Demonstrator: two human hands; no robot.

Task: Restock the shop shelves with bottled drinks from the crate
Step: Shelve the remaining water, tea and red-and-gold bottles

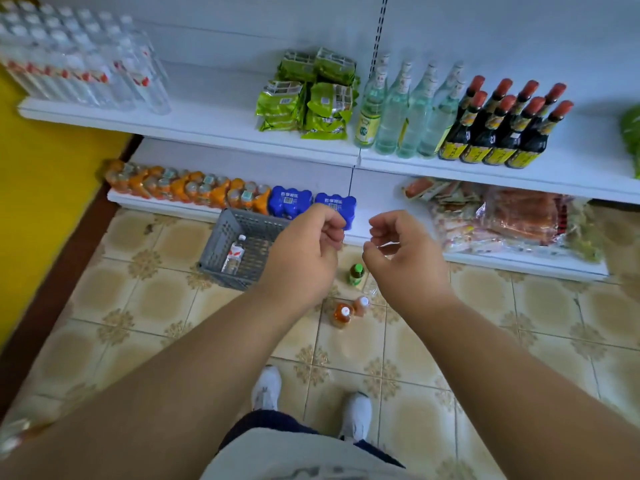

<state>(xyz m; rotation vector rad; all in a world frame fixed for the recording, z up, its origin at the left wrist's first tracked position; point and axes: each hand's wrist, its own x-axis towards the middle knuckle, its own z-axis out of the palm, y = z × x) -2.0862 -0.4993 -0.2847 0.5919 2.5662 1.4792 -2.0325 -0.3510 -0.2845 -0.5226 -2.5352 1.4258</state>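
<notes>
Tiled shop floor (485, 306) before white shelving against a yellow wall. Upper shelf (207, 123), left to right: clear water bottles (79, 64), green packets (311, 95), pale glass bottles (405, 109), dark red-capped bottles (502, 123). Bottom shelf (363, 233): orange drink packs (187, 185), two blue packs (294, 202), wrapped goods (512, 216). The grey crate (228, 237) stands on the floor just before this shelf and holds one water bottle (233, 256). Left hand (304, 251) and right hand (405, 251) hover apart above the floor, fingers loosely curled, holding nothing. Below them stand a green-capped bottle (356, 273) and two amber bottles (348, 311), unshelved. Judgement: restocking is well advanced; four bottles appear left to place.
</notes>
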